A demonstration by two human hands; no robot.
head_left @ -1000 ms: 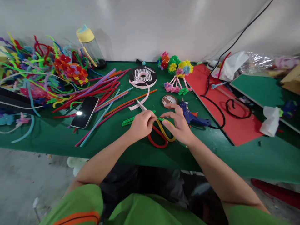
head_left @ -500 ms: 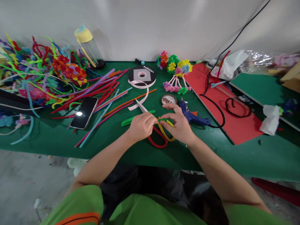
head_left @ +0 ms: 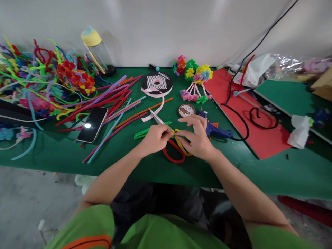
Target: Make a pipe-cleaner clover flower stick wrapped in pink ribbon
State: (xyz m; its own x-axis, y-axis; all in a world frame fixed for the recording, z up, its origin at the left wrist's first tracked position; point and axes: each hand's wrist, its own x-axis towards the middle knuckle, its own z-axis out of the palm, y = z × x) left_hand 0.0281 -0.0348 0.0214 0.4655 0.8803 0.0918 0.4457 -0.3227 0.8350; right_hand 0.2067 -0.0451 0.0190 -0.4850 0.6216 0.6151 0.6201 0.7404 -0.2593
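Note:
Above the scissors [head_left: 174, 161], my left hand [head_left: 156, 139] is closed in a pinch on a short green pipe cleaner [head_left: 179, 135]. My right hand [head_left: 198, 136] pinches the same piece between thumb and forefinger, its other fingers raised and bent. The fingertips cover most of the piece. Beneath both hands lie the scissors, with one red and one yellow handle and the blades pointing away to the left. Several cut green pipe cleaners [head_left: 141, 133] lie to the left, partly behind my left hand.
Behind are a ribbon spool [head_left: 166, 90], a bead dish [head_left: 186, 110] and fuzzy flowers [head_left: 195, 95]. A blue glue gun [head_left: 220, 132] sits right, beside a red board [head_left: 259, 138]. Leftward lie a phone [head_left: 92, 124], pipe cleaners [head_left: 103, 98] and a bottle [head_left: 100, 52].
The green piece, bent up near my right fingers before, now lies flatter between the hands. My right fingers have shifted slightly, and my left hand's fingers have curled a little.

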